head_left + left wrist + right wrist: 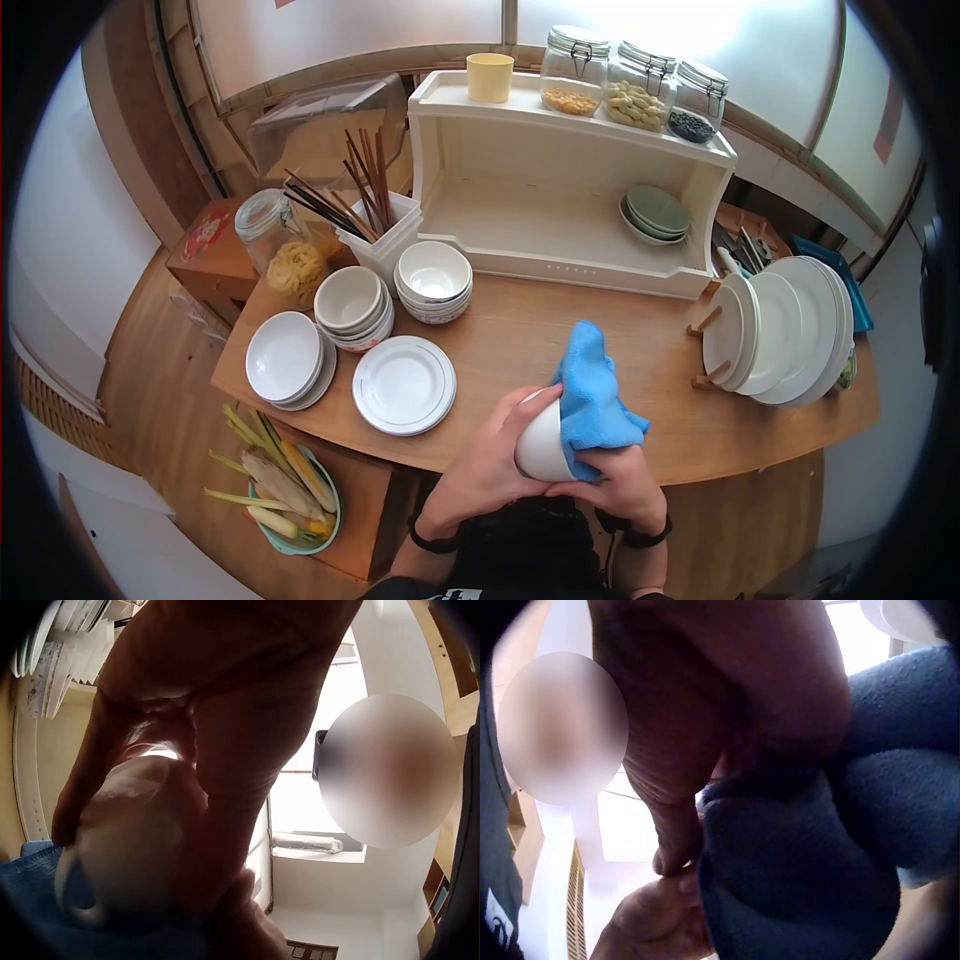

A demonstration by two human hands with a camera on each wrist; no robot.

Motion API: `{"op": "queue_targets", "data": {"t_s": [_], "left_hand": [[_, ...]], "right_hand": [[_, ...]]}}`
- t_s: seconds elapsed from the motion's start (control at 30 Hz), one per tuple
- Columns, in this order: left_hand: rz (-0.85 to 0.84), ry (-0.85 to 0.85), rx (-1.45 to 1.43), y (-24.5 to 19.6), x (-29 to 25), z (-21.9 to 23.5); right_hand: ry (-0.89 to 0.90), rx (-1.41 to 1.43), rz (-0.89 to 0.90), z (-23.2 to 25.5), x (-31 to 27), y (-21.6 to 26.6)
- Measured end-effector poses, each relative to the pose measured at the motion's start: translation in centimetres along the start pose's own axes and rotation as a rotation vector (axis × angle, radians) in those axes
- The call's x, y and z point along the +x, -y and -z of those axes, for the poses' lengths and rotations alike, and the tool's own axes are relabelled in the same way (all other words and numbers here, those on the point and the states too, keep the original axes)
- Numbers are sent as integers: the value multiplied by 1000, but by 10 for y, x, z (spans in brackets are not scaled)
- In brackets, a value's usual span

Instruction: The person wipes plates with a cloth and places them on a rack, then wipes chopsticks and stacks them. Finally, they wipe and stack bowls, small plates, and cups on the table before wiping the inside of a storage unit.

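Note:
My left hand grips a white mug, tilted on its side near the table's front edge. Its loop handle shows in the left wrist view, beside the fingers. A blue cloth covers the mug's right end and bunches upward from it. With my right hand I hold the cloth against the mug's mouth, fingers partly hidden in its folds. In the right wrist view the cloth drapes below the right hand, close to the left fingertips. The inside of the mug is hidden.
Stacked bowls and plates stand on the left, near a chopstick holder. On the right, plates fill a wooden rack. A white shelf at the back carries jars and a yellow cup. A vegetable basket sits lower left.

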State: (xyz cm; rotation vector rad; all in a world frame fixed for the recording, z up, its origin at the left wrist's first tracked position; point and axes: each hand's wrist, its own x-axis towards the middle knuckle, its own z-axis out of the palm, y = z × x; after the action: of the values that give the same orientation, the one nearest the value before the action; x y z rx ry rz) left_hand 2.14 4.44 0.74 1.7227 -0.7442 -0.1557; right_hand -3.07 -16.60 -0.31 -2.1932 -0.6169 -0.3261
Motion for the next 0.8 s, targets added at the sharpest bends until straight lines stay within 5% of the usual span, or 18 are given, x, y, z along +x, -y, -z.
{"op": "queue_targets", "data": {"t_s": [0.1, 0.23, 0.33, 0.43, 0.47, 0.53, 0.6, 0.67, 0.73, 0.8], "left_hand": [[13, 24, 11, 0, -4, 8], [72, -117, -140, 7, -9, 16], [58, -266, -128, 6, -9, 17], [-96, -281, -231, 11, -10, 3], [-291, -245, -176, 15, -4, -1], [-406, -228, -40, 8, -3, -3], [-463, -215, -63, 9, -4, -6], [-509, -203, -176, 18, -5, -10], [-152, -138, -438, 15, -8, -15], [-135, -127, -417, 15, -5, -19]], "right_hand": [[-76, 142, -21, 2, -21, -23], [-230, 541, -264, 23, -54, -38], [-538, 1039, -151, 6, -46, -33], [-667, 1251, -219, -8, -16, -5], [-694, 1301, -262, -11, -4, 7], [-750, 1403, -350, -14, 7, 19], [-527, 917, -363, -17, -1, -5], [-417, 758, -359, -26, -7, -20], [-422, 924, -346, -32, -8, -22], [-442, 1025, -318, -36, -11, -21]]}}
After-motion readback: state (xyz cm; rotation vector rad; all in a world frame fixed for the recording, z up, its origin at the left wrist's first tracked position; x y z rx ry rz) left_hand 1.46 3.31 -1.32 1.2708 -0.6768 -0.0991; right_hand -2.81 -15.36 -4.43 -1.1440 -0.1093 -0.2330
